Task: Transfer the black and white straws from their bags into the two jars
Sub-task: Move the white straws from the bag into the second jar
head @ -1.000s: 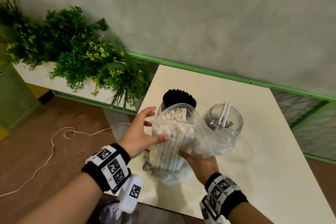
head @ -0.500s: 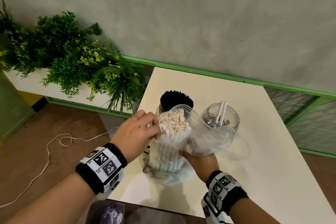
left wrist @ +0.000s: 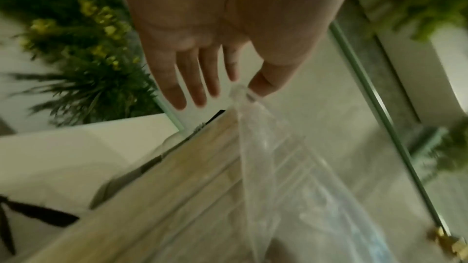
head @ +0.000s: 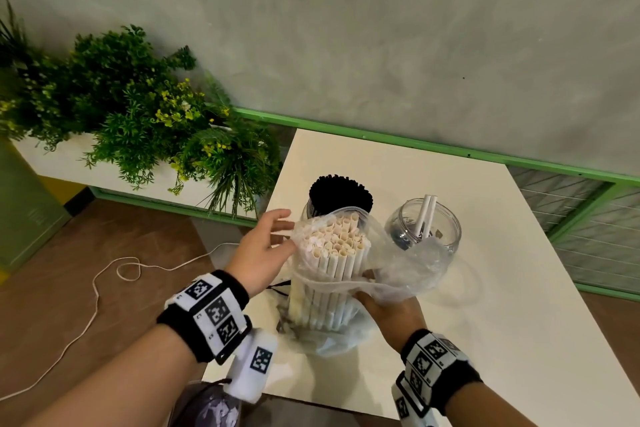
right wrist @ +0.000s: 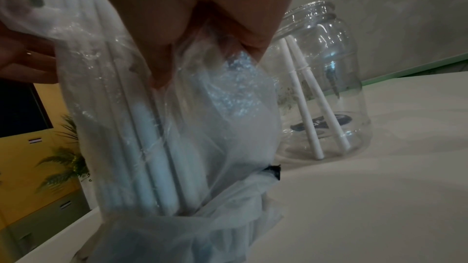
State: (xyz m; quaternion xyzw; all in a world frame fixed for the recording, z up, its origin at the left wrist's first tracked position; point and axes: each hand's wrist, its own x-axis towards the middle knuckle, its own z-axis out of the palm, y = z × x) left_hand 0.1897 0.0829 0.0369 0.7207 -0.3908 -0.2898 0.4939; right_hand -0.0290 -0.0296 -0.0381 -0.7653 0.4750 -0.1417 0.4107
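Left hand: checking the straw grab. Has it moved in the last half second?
Yes. The left hand has drawn back leftward from the black-straw jar, its fingers off the white straws, pinching the bag rim.

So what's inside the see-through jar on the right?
Two white straws lean inside the clear jar. The plastic bag covers part of its bottom in the head view.

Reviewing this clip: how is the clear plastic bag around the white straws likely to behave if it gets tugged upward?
The clear plastic bag looks thin and floppy: it crumples where the right hand grips it. It would probably stretch into a peak, as it does where the left hand pinches its rim. The white straws stand loose inside, so a tug might tip them.
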